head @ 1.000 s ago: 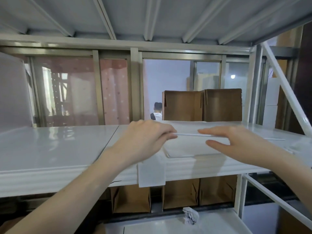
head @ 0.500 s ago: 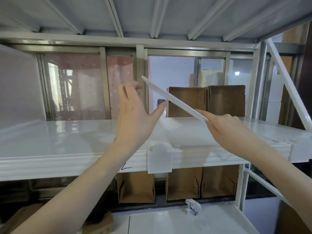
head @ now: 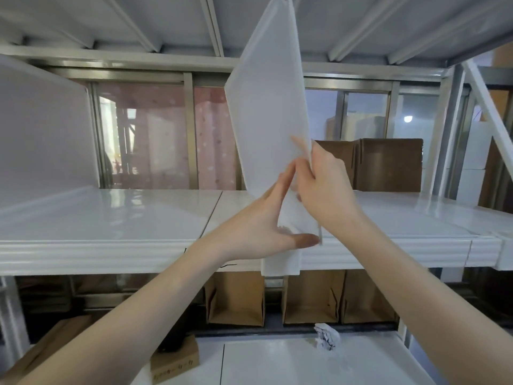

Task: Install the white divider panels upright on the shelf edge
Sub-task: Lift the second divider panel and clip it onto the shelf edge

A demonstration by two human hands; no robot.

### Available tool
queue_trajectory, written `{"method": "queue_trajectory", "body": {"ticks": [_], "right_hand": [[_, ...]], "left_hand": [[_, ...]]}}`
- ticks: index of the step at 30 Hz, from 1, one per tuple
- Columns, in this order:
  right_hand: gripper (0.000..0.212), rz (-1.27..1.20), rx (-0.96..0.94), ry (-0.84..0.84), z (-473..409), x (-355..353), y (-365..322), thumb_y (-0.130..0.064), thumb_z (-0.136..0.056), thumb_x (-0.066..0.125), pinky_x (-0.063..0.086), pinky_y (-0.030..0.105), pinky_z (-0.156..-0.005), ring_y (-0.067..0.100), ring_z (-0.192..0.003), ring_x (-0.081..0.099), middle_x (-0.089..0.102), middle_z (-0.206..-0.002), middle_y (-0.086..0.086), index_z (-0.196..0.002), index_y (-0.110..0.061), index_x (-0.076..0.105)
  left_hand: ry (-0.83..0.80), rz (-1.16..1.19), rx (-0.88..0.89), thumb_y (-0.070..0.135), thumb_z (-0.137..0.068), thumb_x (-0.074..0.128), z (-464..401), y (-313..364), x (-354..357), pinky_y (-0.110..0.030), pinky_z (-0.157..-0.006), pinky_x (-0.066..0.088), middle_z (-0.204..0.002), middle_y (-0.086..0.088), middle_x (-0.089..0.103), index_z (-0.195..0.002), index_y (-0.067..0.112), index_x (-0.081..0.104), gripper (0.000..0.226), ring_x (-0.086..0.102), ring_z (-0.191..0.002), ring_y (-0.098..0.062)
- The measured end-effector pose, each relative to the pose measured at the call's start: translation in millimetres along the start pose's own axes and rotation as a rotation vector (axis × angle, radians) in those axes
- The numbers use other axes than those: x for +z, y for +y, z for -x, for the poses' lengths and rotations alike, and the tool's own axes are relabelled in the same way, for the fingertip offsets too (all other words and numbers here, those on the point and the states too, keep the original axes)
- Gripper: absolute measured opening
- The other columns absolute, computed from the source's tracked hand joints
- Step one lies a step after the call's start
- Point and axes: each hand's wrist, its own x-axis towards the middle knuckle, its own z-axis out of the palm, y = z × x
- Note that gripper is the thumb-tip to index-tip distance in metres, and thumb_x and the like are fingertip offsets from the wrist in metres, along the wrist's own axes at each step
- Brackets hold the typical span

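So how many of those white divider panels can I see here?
2. One divider panel is raised nearly upright at the shelf edge, held by the left hand and right hand. A second panel stands at far left. Others may be hidden.

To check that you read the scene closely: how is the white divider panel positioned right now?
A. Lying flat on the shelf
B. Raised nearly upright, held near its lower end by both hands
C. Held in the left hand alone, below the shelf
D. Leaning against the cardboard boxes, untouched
B: the white divider panel stands nearly upright over the shelf edge, with the left hand and right hand both at its lower end.
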Motion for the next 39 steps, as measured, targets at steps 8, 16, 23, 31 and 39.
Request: {"method": "queue_trajectory", "body": {"ticks": [8,16,23,31,39], "right_hand": [[0.031,-0.106,-0.026,-0.024,-2,17,-21,-0.013,-0.095,0.033,0.047,0.027,-0.060,0.023,-0.072,0.061,0.067,-0.089,0.011,-0.123,-0.017,0.046],[0.032,-0.176,0.139,-0.268,-13,11,-14,-0.035,-0.093,0.035,0.050,0.042,-0.090,0.024,-0.095,0.063,0.067,-0.105,0.012,-0.105,-0.014,0.057],[0.019,0.127,0.073,-0.403,-12,3,-10,-0.032,-0.092,0.035,0.041,0.030,-0.053,0.018,-0.058,0.050,0.052,-0.065,0.004,-0.094,-0.018,0.048],[0.017,0.215,0.089,-0.438,-20,3,-6,-0.017,-0.093,0.031,0.032,0.024,-0.045,0.012,-0.044,0.042,0.050,-0.056,0.004,-0.078,-0.015,0.039],[0.034,0.185,0.135,-0.389,-24,1,-5,-0.015,-0.093,0.032,0.034,0.025,-0.045,0.015,-0.046,0.039,0.047,-0.059,0.003,-0.061,-0.024,0.025]], "left_hand": [[0.234,-0.094,0.012,0.059,-0.069,0.060,1,-9,2,-0.034,-0.096,0.049,-0.151,0.007,0.036,-0.149,0.028,0.001,0.104,0.054,-0.123,-0.016],[0.264,-0.064,-0.047,0.041,-0.077,0.067,-12,-8,-6,-0.037,-0.088,0.053,-0.147,0.009,0.040,-0.148,0.030,0.011,0.091,0.063,-0.108,-0.017],[0.163,-0.084,-0.156,0.038,-0.081,0.065,-15,-15,-23,-0.028,-0.097,0.042,-0.147,0.010,0.044,-0.150,0.033,0.001,0.094,0.059,-0.118,-0.014],[0.180,-0.116,-0.156,0.047,-0.079,0.064,-21,-23,-22,-0.038,-0.105,0.039,-0.142,-0.005,0.052,-0.144,0.050,0.011,0.084,0.058,-0.120,-0.019],[0.176,-0.063,-0.117,0.046,-0.080,0.065,-29,-24,-19,-0.032,-0.102,0.041,-0.142,-0.006,0.052,-0.144,0.051,0.010,0.085,0.057,-0.122,-0.014]]}}
